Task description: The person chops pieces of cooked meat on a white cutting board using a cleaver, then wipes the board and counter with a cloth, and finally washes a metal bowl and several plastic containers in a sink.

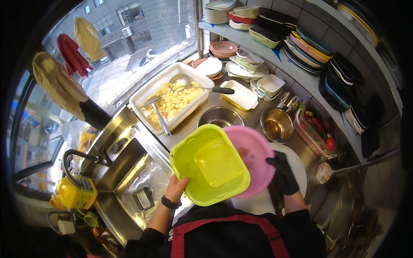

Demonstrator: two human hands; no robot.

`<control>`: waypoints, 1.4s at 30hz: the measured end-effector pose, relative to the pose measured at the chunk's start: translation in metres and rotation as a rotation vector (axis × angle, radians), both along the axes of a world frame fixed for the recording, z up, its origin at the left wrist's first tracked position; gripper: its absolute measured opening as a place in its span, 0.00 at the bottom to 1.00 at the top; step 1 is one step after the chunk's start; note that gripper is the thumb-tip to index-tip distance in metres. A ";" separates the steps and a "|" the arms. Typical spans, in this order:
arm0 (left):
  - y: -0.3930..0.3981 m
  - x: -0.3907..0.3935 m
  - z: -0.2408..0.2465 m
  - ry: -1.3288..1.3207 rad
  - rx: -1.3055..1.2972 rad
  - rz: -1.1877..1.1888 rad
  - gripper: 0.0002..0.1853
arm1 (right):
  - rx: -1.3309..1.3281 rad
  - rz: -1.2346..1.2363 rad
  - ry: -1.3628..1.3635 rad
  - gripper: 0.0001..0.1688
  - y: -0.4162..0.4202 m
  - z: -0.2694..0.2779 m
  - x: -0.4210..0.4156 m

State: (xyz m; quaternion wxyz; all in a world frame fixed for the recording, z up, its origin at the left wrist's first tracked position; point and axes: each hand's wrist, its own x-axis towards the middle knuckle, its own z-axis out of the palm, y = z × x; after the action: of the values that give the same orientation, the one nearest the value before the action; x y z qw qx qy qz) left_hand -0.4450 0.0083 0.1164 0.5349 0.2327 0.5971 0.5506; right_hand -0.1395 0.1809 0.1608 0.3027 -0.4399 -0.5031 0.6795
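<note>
My bare left hand [178,189] grips the lower left rim of a square lime-green plastic basin [217,163]. It is tilted towards me, and a little liquid seems to glisten on its bottom. Behind it, partly covered, is a round pink plastic basin [258,154]; my black-gloved right hand [284,172] holds its right rim. Some small reddish-brown pieces [246,154] lie in the pink basin, blurred. A round white cutting board [298,164] shows beneath my right hand.
A stainless sink [129,183] with a black faucet [72,158] is at left. Beyond the basins stand a white tub [201,75] of cut potatoes, a steel bowl [221,116], a stained steel pot [277,124] and a pink vegetable basket [308,137]. A dish-laden shelf [240,32] overhangs the right side.
</note>
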 end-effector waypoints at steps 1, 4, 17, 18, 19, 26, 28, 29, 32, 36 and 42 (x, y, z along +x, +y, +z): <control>0.003 0.002 0.000 0.051 -0.010 -0.046 0.17 | -0.134 0.013 0.130 0.19 -0.011 -0.006 -0.015; 0.004 0.005 0.011 0.449 -0.001 0.006 0.20 | -0.052 0.176 0.170 0.22 -0.010 -0.042 -0.039; -0.074 -0.058 -0.055 -0.218 -0.025 0.349 0.19 | 0.106 0.345 0.330 0.13 0.052 -0.084 -0.141; -0.085 -0.065 -0.059 -0.229 -0.028 0.410 0.19 | 0.135 0.228 0.242 0.13 0.078 -0.078 -0.144; -0.098 -0.075 -0.066 -0.245 -0.030 0.457 0.18 | 0.167 0.099 0.146 0.12 0.111 -0.068 -0.141; -0.137 -0.111 -0.110 -0.104 -0.125 0.541 0.18 | 0.470 -0.667 -0.476 0.33 0.270 -0.200 -0.118; -0.129 -0.099 -0.101 -0.284 -0.197 0.614 0.18 | 0.344 -0.687 -0.364 0.33 0.285 -0.215 -0.120; -0.125 -0.092 -0.096 -0.310 -0.272 0.707 0.16 | 0.296 -0.684 -0.311 0.32 0.289 -0.218 -0.125; -0.117 -0.093 -0.109 -0.301 -0.285 0.707 0.11 | 0.453 -0.669 -0.376 0.19 0.324 -0.271 -0.095; -0.141 -0.087 -0.118 -0.196 -0.352 0.615 0.17 | 0.034 -0.289 -0.384 0.13 0.269 -0.190 -0.140; -0.138 -0.109 -0.127 0.036 -0.303 0.389 0.18 | -0.307 -0.383 0.376 0.21 0.255 -0.191 -0.156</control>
State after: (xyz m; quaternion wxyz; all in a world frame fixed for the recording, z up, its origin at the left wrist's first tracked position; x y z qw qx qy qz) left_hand -0.5540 -0.1300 -0.0108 0.4367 0.0402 0.7160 0.5432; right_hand -0.2951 0.4363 -0.0302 0.4429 -0.4338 -0.2378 0.7477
